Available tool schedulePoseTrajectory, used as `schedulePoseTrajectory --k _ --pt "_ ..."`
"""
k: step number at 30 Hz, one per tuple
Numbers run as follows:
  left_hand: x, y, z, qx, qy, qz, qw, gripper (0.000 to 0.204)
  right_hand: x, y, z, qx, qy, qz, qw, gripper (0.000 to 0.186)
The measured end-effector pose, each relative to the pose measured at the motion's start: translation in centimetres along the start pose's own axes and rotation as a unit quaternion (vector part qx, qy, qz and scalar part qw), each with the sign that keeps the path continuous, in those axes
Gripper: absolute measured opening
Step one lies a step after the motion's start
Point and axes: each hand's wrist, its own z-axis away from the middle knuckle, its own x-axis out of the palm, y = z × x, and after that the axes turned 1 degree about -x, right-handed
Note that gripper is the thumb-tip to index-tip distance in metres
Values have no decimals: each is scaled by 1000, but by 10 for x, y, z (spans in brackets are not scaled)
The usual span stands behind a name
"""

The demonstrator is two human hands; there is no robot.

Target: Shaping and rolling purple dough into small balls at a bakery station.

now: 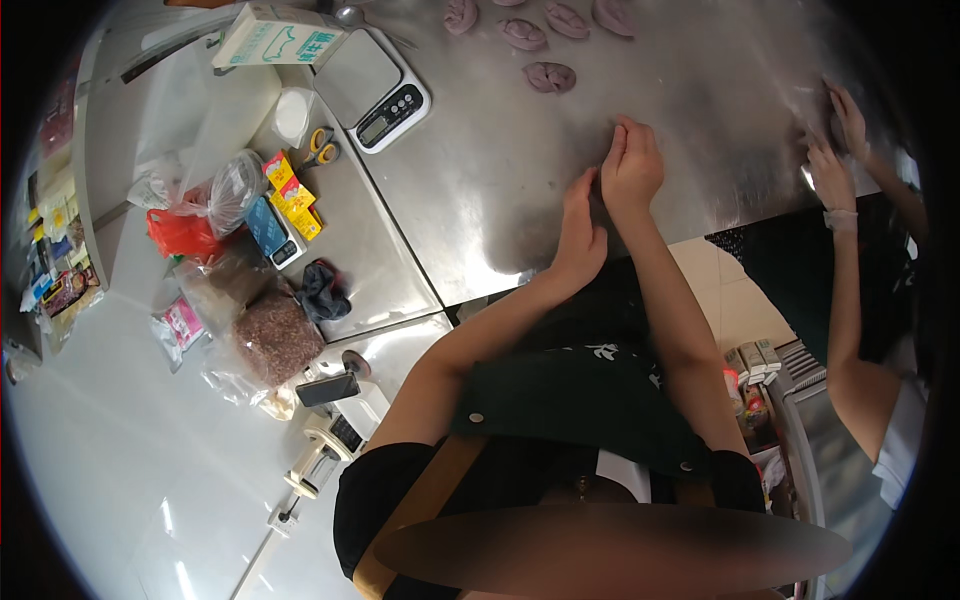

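Observation:
My two hands are close together over the steel worktop, near its front edge. My left hand [580,235] is on edge, fingers stretched out and together, its thumb pointing toward the other hand. Slightly farther off, my right hand [632,170] is turned inward with its fingers loosely bent and pressed side by side. I see nothing between the palms, though their inner sides are partly hidden. Beyond my hands lies a purplish, folded-looking dough piece [549,78], nearest of several such pieces; another dough piece [523,34] sits behind it.
A white kitchen scale [395,118] stands at the left, beside a carton [275,38]. Scissors [321,147], yellow packets [293,200], a red bag [183,234] and a bag of brownish stuff [277,338] crowd the left side. Another person's hands [832,175] work at the right.

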Motion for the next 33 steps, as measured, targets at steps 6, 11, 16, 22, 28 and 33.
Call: schedulePoseTrajectory --k 6,11,16,22,28,33 --pt "-1 2 -2 -28 1 -30 999 71 8 24 17 18 -30 49 998 14" --pt "-5 -8 -10 -28 -29 -27 999 72 3 14 14 33 -45 60 997 15" --pt "0 5 9 -9 -42 -25 999 73 -7 5 16 14 -33 20 999 18" --pt "-6 -19 -3 -36 -19 -22 999 73 0 20 25 11 -29 30 999 19" --pt "2 -3 11 -71 -61 1 996 74 -17 5 18 75 -38 -14 996 18" --pt "7 -2 20 -38 -14 2 999 72 -22 36 28 4 -37 27 999 18"
